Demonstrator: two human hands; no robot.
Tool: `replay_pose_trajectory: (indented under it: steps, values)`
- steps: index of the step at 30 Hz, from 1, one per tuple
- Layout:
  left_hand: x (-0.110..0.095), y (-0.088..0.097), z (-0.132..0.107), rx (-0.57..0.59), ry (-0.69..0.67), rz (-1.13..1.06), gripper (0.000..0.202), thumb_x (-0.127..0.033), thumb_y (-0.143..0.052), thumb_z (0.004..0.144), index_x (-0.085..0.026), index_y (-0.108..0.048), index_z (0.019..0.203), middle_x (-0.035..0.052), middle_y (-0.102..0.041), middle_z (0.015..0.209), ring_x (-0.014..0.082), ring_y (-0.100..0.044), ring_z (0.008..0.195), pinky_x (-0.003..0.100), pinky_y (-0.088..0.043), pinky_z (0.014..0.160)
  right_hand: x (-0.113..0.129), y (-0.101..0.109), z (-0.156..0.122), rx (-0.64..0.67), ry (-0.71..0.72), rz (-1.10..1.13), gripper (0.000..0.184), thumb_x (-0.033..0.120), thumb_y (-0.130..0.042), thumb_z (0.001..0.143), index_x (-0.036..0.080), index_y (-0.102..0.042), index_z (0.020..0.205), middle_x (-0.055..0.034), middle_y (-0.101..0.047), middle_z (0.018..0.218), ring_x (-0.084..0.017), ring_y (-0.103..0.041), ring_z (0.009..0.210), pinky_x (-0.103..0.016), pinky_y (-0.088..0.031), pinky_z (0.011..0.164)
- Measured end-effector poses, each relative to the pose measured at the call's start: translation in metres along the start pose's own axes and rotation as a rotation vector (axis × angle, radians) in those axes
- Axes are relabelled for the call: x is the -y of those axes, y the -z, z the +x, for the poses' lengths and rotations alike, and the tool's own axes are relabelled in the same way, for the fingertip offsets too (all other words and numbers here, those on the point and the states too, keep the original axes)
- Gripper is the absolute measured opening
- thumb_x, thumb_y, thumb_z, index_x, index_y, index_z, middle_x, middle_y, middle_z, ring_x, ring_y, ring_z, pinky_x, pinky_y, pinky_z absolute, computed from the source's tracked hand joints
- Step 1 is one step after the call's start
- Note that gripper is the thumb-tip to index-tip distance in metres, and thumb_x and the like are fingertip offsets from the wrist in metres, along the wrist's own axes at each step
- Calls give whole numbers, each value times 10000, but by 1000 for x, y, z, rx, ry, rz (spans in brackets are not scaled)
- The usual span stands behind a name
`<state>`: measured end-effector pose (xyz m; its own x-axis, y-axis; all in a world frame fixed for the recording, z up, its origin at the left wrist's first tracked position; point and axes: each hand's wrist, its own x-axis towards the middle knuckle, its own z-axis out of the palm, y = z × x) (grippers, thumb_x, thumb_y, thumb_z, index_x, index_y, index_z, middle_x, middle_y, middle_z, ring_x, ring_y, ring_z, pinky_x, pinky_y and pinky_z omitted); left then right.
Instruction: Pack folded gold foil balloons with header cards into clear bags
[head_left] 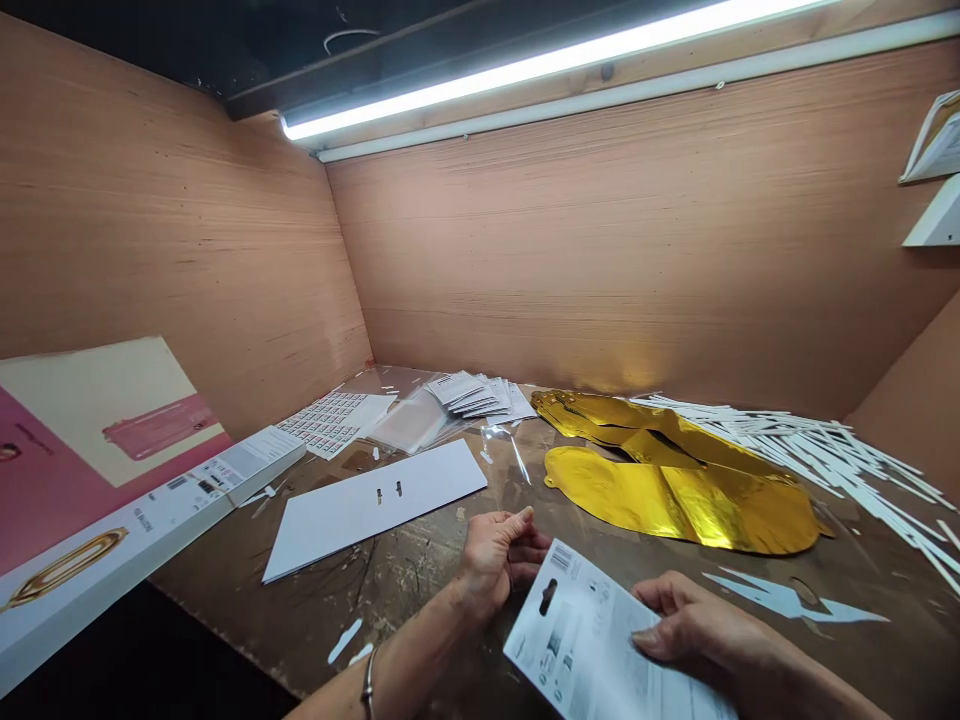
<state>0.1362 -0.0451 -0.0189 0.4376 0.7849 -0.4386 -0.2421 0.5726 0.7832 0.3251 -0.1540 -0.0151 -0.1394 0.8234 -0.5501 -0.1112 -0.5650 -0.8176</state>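
A white printed packaging card (592,640) with a barcode and a hang hole is tilted at the front of the table. My right hand (694,625) grips its right edge, thumb on the printed face. Just left of the card's top corner, my left hand (499,560) is closed, thumb against curled fingers; the fingertips reach the card's edge, and what they hold, if anything, is hidden. Beyond it lies a folded blank white card (375,510) with two hang slots. Flat gold foil balloons (675,500) rest on the table to the right.
White sticks or straws (795,445) are heaped at the right. At the back sit folded leaflets (480,395), clear bags (412,418) and a label sheet (334,422). A long box of printed cards (150,540) stands left. Paper scraps (795,597) lie about under a lamp (540,70).
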Motion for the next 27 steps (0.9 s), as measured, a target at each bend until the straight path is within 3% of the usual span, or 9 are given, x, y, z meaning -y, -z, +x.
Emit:
replay_pose_trajectory:
  steps: [8, 13, 17, 21, 24, 27]
  values:
    - [-4, 14, -23, -71, -147, -17, 372, -436, -666, 606, -96, -531, 672, 51, -607, 551, 129, -549, 442, 207, -383, 391, 12, -14, 9, -6, 225, 34, 197, 273, -625, 644, 139, -630, 788, -45, -676, 690, -212, -634, 640, -300, -486, 593]
    - [-2, 6, -24, -39, -237, 15, 427, -497, -679, 552, -99, -539, 618, 13, -558, 475, 116, -499, 398, 228, -382, 396, 5, -25, 9, -88, 359, 87, 247, 324, -588, 716, 154, -602, 894, -33, -670, 718, -200, -622, 609, -302, -478, 562]
    - [-4, -5, -21, -10, -302, 54, 353, -417, -699, 560, -94, -580, 640, 17, -581, 513, 107, -486, 412, 229, -390, 400, -6, -31, 13, -235, 472, 90, 265, 357, -569, 733, 166, -580, 916, -29, -662, 758, -179, -598, 603, -274, -465, 541]
    - [-20, -18, -21, 98, -499, 164, 196, -274, -701, 592, -101, -646, 665, 31, -635, 605, 107, -527, 514, 207, -394, 496, -7, -32, 14, -389, 568, 30, 266, 374, -597, 702, 193, -582, 896, -27, -660, 854, -197, -590, 740, -257, -479, 607]
    - [-33, -24, -28, 251, -607, 389, 137, -252, -661, 642, -117, -677, 660, 27, -638, 601, 121, -535, 566, 210, -394, 546, 7, -26, 3, -471, 670, -63, 394, 338, -678, 614, 242, -571, 980, -8, -648, 947, -212, -570, 860, -258, -484, 690]
    - [-37, -27, -38, 368, -644, 611, 167, -273, -605, 697, -132, -694, 699, 38, -651, 638, 148, -551, 603, 227, -410, 575, 23, -20, -13, -587, 801, -204, 285, 333, -694, 584, 251, -640, 851, 2, -664, 822, -201, -576, 793, -235, -475, 665]
